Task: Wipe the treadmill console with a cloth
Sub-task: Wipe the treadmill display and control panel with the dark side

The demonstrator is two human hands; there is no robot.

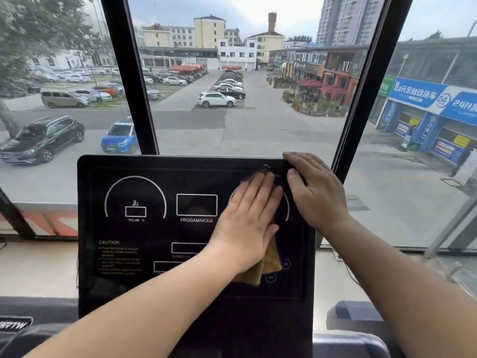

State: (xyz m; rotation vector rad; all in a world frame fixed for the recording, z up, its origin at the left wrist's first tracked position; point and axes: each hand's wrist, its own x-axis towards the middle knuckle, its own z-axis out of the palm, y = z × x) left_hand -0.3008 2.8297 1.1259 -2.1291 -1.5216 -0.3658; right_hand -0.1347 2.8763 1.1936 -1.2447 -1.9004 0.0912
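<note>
Here, the left half of the console (116, 177), with its incline dial (135, 196) and caution text (118, 257), lies clear of both hands, so I judge any further wiping runs leftward. Right of centre, the left hand (247, 218) presses flat, fingers straight, on the cloth (271, 262), whose long axis runs from the top edge down toward the lower right corner. At the top right corner the right hand (317, 195) curls over the console's edge, gripping it just beside the cloth's upper end, probably to steady it.
</note>
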